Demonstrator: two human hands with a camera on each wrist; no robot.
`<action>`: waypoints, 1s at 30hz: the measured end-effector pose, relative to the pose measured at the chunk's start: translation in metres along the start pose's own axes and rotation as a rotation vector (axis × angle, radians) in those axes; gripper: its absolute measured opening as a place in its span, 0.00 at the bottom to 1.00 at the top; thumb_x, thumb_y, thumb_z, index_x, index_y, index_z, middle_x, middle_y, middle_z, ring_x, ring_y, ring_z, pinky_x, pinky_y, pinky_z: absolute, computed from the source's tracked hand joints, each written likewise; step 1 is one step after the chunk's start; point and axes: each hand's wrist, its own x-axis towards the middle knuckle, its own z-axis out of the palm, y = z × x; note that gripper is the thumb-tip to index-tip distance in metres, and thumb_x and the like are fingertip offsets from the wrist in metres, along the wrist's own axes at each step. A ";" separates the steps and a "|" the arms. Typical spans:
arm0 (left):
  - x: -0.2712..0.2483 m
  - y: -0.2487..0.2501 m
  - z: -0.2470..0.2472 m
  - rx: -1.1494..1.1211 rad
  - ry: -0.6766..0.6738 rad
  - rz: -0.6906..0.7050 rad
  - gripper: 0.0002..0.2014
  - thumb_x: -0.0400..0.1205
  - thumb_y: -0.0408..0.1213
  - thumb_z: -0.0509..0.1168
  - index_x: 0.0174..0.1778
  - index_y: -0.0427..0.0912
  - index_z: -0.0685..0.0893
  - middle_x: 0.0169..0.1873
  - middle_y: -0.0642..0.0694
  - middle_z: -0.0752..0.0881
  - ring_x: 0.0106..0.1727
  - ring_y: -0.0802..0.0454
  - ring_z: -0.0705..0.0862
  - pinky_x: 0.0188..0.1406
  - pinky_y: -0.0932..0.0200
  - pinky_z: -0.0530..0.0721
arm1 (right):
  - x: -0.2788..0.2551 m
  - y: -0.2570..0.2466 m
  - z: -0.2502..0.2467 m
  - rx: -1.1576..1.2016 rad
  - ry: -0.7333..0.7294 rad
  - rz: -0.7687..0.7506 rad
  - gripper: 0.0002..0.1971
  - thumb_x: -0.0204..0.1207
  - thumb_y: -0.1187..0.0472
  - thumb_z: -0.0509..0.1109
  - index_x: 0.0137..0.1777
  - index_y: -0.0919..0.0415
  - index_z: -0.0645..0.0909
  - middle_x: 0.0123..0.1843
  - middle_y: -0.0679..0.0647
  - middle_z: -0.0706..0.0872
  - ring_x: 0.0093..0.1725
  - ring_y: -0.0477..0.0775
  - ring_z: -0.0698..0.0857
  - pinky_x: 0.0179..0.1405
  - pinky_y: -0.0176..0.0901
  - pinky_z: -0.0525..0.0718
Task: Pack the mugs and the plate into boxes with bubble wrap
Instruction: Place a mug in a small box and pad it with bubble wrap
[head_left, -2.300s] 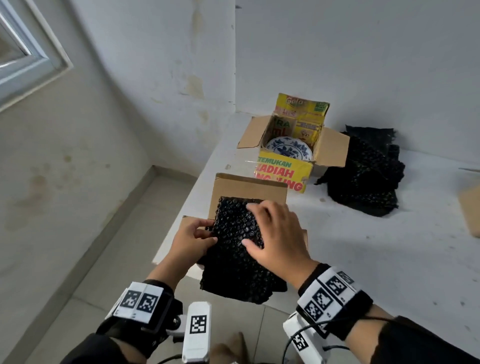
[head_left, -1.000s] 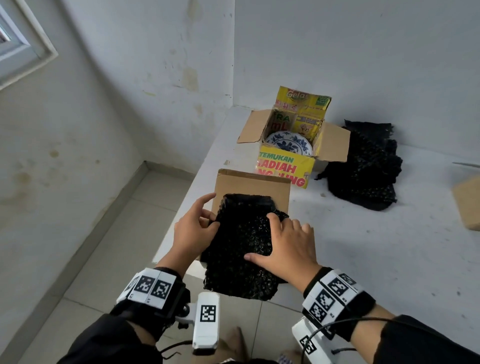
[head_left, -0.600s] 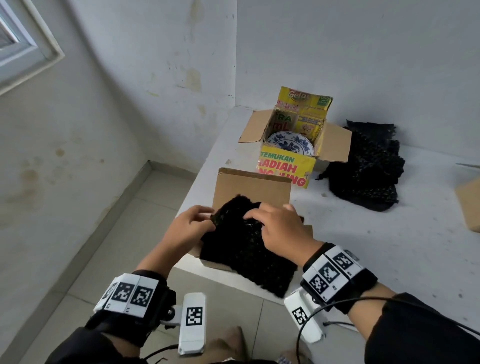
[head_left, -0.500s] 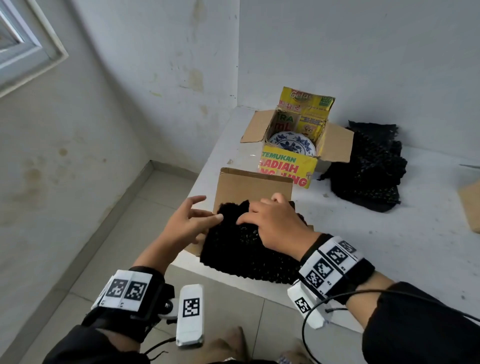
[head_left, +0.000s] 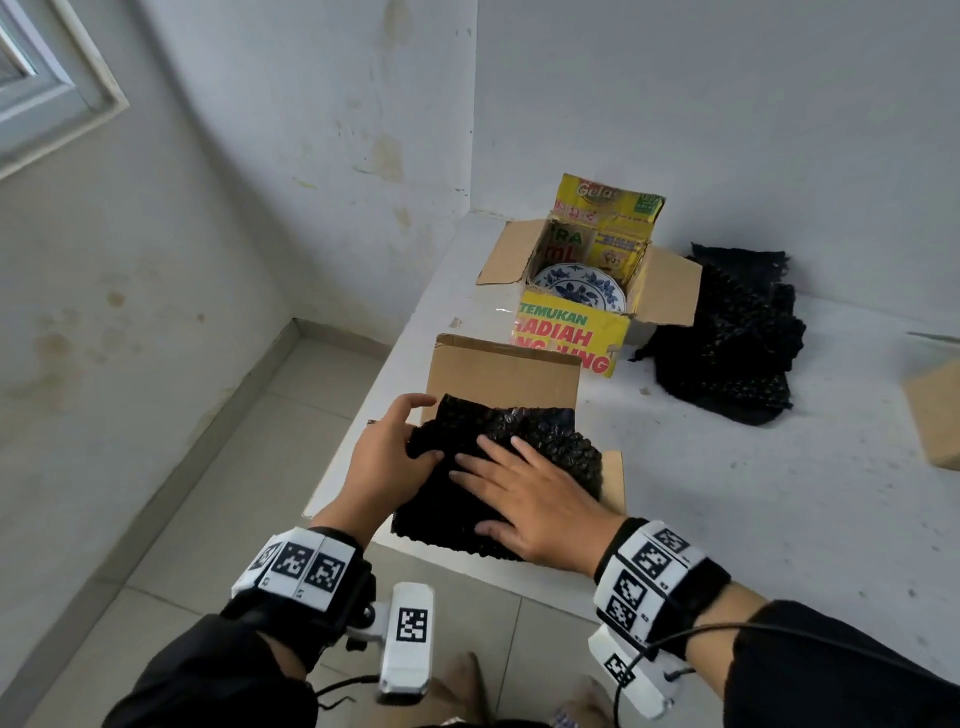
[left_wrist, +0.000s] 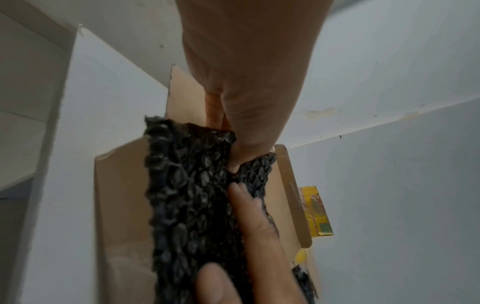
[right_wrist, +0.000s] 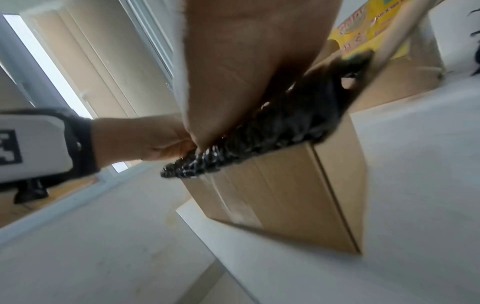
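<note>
Right hand: the right hand (head_left: 524, 512) lies flat, fingers straight and slightly spread, palm pressing down on the black bubble wrap (head_left: 540, 441); it grasps nothing.
Left hand: the left hand (head_left: 387, 462) is at the wrap's left edge, thumb on top and fingers behind, pinching the sheet; the left wrist view shows the thumb (left_wrist: 249, 148) dug into a fold of it.
Bubble wrap: a black, glossy, knobbly sheet of small bubbles, under both hands, covering the open top of the plain box and hanging over its near edge.
Plain box: a brown cardboard box (head_left: 501, 371) of smooth, plain board, directly beneath the hands at the table's near left corner, its far flap standing upright beyond the fingertips.
Mugs: I cannot tell what lies beneath the wrap.
Table: a matt white table (head_left: 727, 493), lightly speckled, running right and away from the hands.
Printed box: beyond the plain box, a yellow printed carton (head_left: 571, 338) with flaps open.
Plate: a round white plate (head_left: 576, 288) with blue flowers, lying inside that carton.
Spare wrap: a crumpled black heap (head_left: 727, 338) just right of the carton, far from both hands.
</note>
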 end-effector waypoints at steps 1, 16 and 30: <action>0.001 0.001 0.001 0.051 0.011 0.031 0.27 0.75 0.35 0.72 0.68 0.55 0.73 0.42 0.54 0.88 0.39 0.57 0.84 0.33 0.66 0.78 | -0.002 0.002 0.007 0.038 -0.030 0.017 0.33 0.82 0.36 0.41 0.82 0.54 0.58 0.82 0.51 0.62 0.83 0.54 0.50 0.79 0.57 0.43; -0.017 -0.039 0.005 -0.065 0.086 0.021 0.30 0.73 0.33 0.74 0.70 0.51 0.75 0.65 0.57 0.79 0.67 0.59 0.74 0.65 0.60 0.71 | 0.022 0.011 0.013 -0.009 0.041 -0.091 0.29 0.79 0.41 0.52 0.78 0.50 0.66 0.81 0.50 0.66 0.80 0.58 0.63 0.72 0.60 0.67; -0.020 -0.029 0.000 -0.549 -0.152 -0.215 0.22 0.82 0.31 0.59 0.70 0.58 0.76 0.63 0.62 0.81 0.62 0.73 0.76 0.55 0.72 0.74 | 0.045 0.002 0.008 0.026 -0.041 -0.131 0.27 0.67 0.47 0.54 0.64 0.54 0.79 0.67 0.53 0.78 0.70 0.62 0.72 0.67 0.55 0.60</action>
